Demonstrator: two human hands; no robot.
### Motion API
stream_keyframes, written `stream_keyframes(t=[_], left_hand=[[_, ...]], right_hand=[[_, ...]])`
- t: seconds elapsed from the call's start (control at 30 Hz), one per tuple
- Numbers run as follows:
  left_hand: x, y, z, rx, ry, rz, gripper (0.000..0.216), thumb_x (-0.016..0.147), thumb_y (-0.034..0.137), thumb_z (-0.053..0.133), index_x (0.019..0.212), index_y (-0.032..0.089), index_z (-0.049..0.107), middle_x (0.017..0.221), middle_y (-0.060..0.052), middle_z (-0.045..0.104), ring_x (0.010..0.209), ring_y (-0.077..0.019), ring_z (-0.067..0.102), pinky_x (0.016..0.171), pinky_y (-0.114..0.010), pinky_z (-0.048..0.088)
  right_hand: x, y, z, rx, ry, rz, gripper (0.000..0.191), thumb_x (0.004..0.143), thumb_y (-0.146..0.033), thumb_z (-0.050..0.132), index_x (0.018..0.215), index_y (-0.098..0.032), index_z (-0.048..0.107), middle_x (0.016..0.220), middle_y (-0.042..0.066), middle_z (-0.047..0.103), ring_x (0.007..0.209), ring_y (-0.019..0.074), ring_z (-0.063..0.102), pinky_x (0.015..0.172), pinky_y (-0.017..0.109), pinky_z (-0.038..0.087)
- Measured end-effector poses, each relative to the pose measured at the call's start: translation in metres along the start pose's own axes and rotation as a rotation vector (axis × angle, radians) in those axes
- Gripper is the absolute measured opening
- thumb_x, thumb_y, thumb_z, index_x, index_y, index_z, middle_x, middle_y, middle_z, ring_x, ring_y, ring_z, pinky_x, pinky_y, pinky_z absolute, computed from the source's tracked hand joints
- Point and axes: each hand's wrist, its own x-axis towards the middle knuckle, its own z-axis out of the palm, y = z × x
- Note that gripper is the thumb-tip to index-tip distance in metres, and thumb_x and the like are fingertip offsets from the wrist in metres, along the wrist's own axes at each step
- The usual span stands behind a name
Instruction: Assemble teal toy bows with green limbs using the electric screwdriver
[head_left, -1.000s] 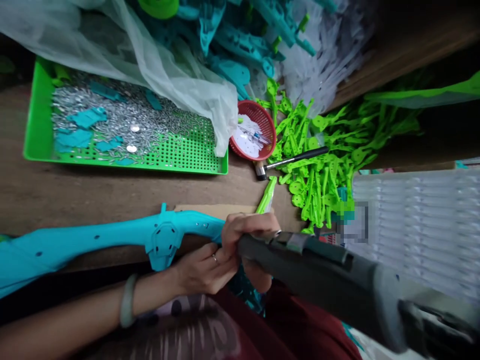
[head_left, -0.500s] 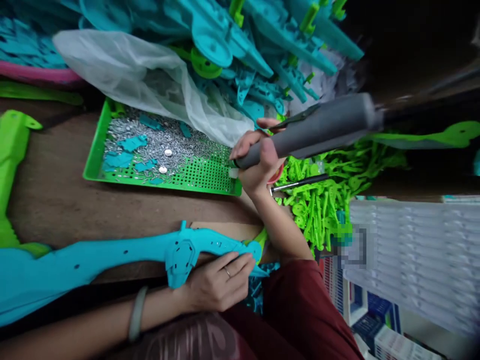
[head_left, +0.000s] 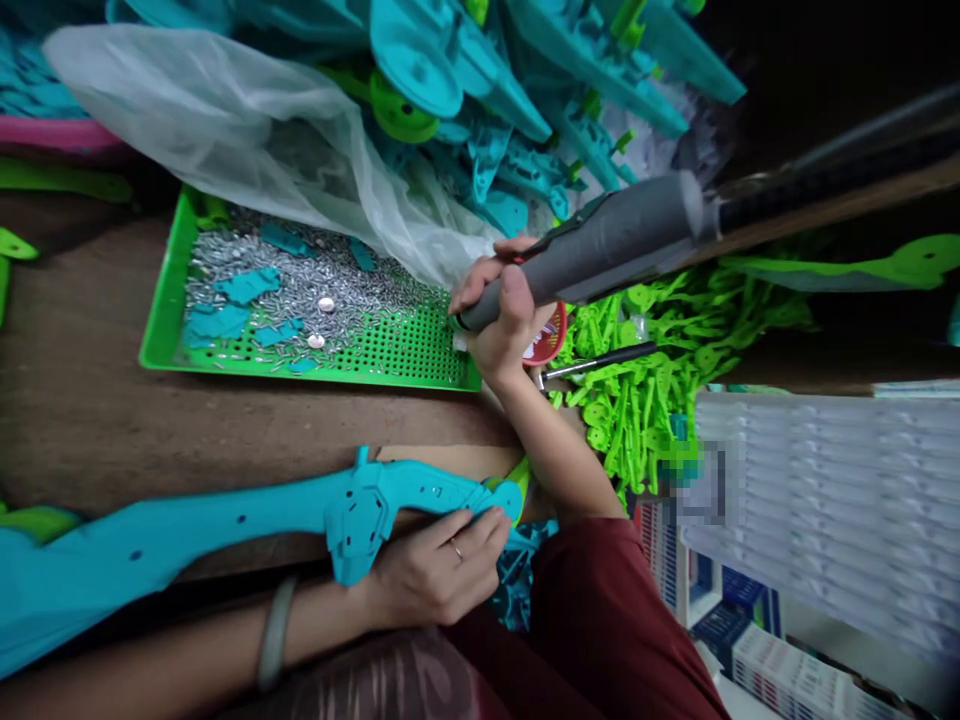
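My right hand (head_left: 495, 310) is wrapped around a grey electric screwdriver (head_left: 607, 245), held aslant over the right end of a green perforated tray (head_left: 307, 378). A dark cord leaves the tool's upper end; its bit cannot be made out. Below, my left hand (head_left: 442, 565), with a ring on one finger, grips the right end of a long turquoise plastic part (head_left: 247, 505). That part stretches leftward out of view along the table's near edge. A lime-green piece (head_left: 523, 480) shows beside the gripped end, partly hidden.
Silvery screws (head_left: 300, 270) and small turquoise pieces fill much of the tray. A translucent plastic bag (head_left: 247, 130) hangs over its back edge, before piled turquoise parts (head_left: 420, 60). To the right are a red basket (head_left: 556, 335), a black-handled tool (head_left: 600, 362) and heaped lime-green parts (head_left: 637, 410).
The view has shifted slightly, with the tray now farther left. My right hand and the screwdriver have moved a little left, showing more of the red basket. My left hand keeps its hold.
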Motion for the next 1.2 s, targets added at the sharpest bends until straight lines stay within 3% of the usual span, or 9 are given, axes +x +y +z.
stream_keyframes(t=[0.1,0.23,0.33,0.43,0.6,0.77,0.97,1.1,1.2], left_hand=[[-0.001,0.0,-0.001,-0.006,0.009,-0.011,0.021,0.098,0.023,0.053,0.088,0.017,0.071,0.128,-0.01,0.072,0.123,-0.0245,0.064,0.1,-0.037,0.049],[-0.007,-0.001,-0.01,-0.027,-0.008,-0.044,0.027,0.098,0.016,0.046,0.093,0.014,0.073,0.133,-0.012,0.069,0.131,-0.0267,0.06,0.113,-0.041,0.041],[-0.011,-0.004,-0.016,0.017,-0.041,-0.041,0.026,0.097,0.013,0.048,0.099,0.014,0.074,0.137,-0.012,0.067,0.135,-0.0261,0.057,0.119,-0.041,0.035],[-0.012,-0.007,-0.019,-0.014,-0.055,-0.03,0.019,0.095,0.015,0.054,0.096,0.016,0.073,0.138,-0.011,0.066,0.138,-0.0244,0.054,0.121,-0.038,0.034],[-0.01,-0.01,-0.022,-0.015,-0.081,0.002,0.016,0.092,0.016,0.06,0.101,0.015,0.073,0.139,-0.012,0.065,0.14,-0.0261,0.052,0.12,-0.039,0.037],[-0.012,-0.007,-0.021,-0.08,-0.068,-0.051,0.018,0.092,0.011,0.058,0.097,0.018,0.073,0.139,-0.008,0.066,0.141,-0.0244,0.051,0.12,-0.038,0.038],[-0.008,-0.003,-0.021,-0.057,-0.019,-0.058,0.024,0.095,0.009,0.05,0.089,0.013,0.074,0.129,-0.013,0.071,0.14,-0.026,0.053,0.125,-0.041,0.029],[-0.006,-0.003,-0.022,-0.066,-0.01,-0.076,0.021,0.093,0.011,0.053,0.088,0.013,0.073,0.128,-0.013,0.072,0.138,-0.0248,0.054,0.125,-0.04,0.03],[-0.007,-0.001,-0.021,-0.046,0.007,-0.075,0.019,0.094,0.013,0.054,0.088,0.015,0.073,0.128,-0.01,0.072,0.132,-0.0227,0.06,0.124,-0.04,0.031]], right_hand=[[0.004,-0.009,0.004,0.005,0.006,0.003,0.045,0.086,-0.066,0.045,0.112,-0.029,0.04,0.06,-0.008,0.04,0.048,0.0152,0.047,0.055,0.033,0.045],[-0.011,-0.064,-0.017,0.015,0.144,-0.018,0.043,0.084,-0.067,0.044,0.108,-0.032,0.039,0.055,-0.008,0.037,0.044,0.0159,0.044,0.05,0.034,0.043],[-0.051,-0.112,-0.052,0.051,0.113,-0.017,0.039,0.083,-0.064,0.048,0.107,-0.034,0.043,0.051,-0.008,0.038,0.042,0.0172,0.044,0.042,0.033,0.04],[-0.103,-0.134,-0.083,0.047,0.033,0.014,0.037,0.087,-0.058,0.052,0.112,-0.033,0.046,0.053,-0.007,0.046,0.042,0.0166,0.047,0.042,0.031,0.043],[-0.151,-0.126,-0.099,0.127,0.047,0.014,0.037,0.088,-0.053,0.058,0.119,-0.033,0.05,0.06,-0.005,0.05,0.051,0.0177,0.053,0.049,0.033,0.047],[-0.156,-0.119,-0.094,0.143,-0.037,0.048,0.04,0.088,-0.052,0.062,0.121,-0.033,0.052,0.065,-0.003,0.057,0.056,0.0176,0.056,0.054,0.034,0.048],[-0.152,-0.109,-0.094,0.173,-0.126,-0.065,0.038,0.09,-0.054,0.061,0.119,-0.03,0.055,0.059,-0.006,0.052,0.048,0.0128,0.051,0.047,0.026,0.044],[-0.138,-0.099,-0.103,0.174,-0.436,0.074,0.038,0.094,-0.061,0.053,0.086,-0.025,0.06,0.049,-0.004,0.054,0.046,0.0122,0.055,0.047,0.025,0.046],[-0.128,-0.091,-0.107,0.273,-0.681,0.021,0.05,0.099,-0.059,0.043,0.066,-0.023,0.053,0.042,-0.004,0.052,0.04,0.0105,0.054,0.046,0.024,0.049]])
